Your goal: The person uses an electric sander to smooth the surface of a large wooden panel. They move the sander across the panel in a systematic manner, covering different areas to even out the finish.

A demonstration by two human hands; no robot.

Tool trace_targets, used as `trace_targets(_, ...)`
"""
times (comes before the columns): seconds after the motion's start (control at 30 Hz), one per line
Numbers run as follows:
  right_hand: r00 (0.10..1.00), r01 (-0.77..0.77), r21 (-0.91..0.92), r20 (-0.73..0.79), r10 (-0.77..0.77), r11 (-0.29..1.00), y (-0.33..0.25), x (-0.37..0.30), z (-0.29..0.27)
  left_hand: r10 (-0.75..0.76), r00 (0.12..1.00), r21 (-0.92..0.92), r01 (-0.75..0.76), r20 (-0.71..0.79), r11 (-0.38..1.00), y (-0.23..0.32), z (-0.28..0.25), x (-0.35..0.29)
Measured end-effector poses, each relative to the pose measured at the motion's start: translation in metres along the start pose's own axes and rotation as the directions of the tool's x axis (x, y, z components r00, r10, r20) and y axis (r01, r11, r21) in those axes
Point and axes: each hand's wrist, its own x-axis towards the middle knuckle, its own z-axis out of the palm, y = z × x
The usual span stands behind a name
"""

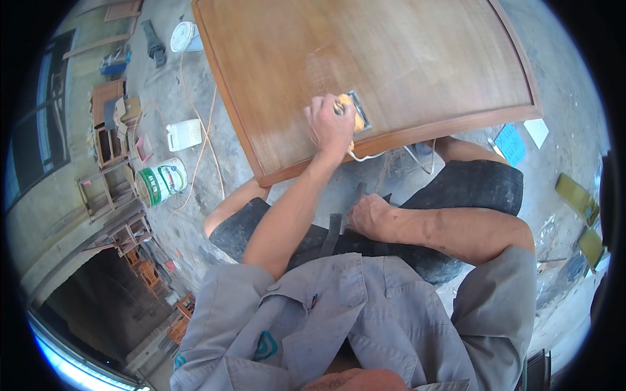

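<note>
A large brown wooden panel (424, 58) with a raised frame edge lies in front of me, its surface paler and scuffed in places. My left hand (331, 124) is wrapped round a yellow power sander (352, 112), whose flat rectangular pad rests on the panel near its front edge. From the sander a white cord (365, 156) hangs over that edge. Lower down, between my knees, my right hand (370, 216) is closed, its fingers curled next to a dark strip; what it holds, if anything, is hidden.
Left of the panel stand a green and white bucket (162, 182), a white jug (184, 135) and a white pail (186, 37). A hose (207, 137) runs along the concrete floor. Wooden furniture parts (111, 143) line the left side. A blue sheet (510, 144) lies at right.
</note>
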Motion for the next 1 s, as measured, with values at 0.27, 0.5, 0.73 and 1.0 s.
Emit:
trace_targets(0.27,0.998,0.032,-0.038,0.055,-0.029,0.999,-0.010,0.007,0.006,0.001,0.999,0.005,-0.002,0.042,1.000,0.007,-0.003,0.000)
trace_targets(0.5,0.998,0.054,-0.093,-0.008,-0.055,0.994,-0.005,0.003,0.009,-0.033,0.999,0.002,0.033,0.030,0.999,0.022,0.005,0.023)
trace_targets(0.73,0.994,0.104,-0.142,-0.019,-0.108,0.984,-0.010,-0.008,0.000,-0.049,0.995,-0.009,0.049,0.085,0.999,0.037,0.003,-0.021)
trace_targets(1.0,0.988,0.097,-0.133,-0.105,-0.111,0.986,-0.015,-0.009,-0.010,-0.071,0.993,-0.024,0.074,0.098,0.997,0.038,0.010,0.032)
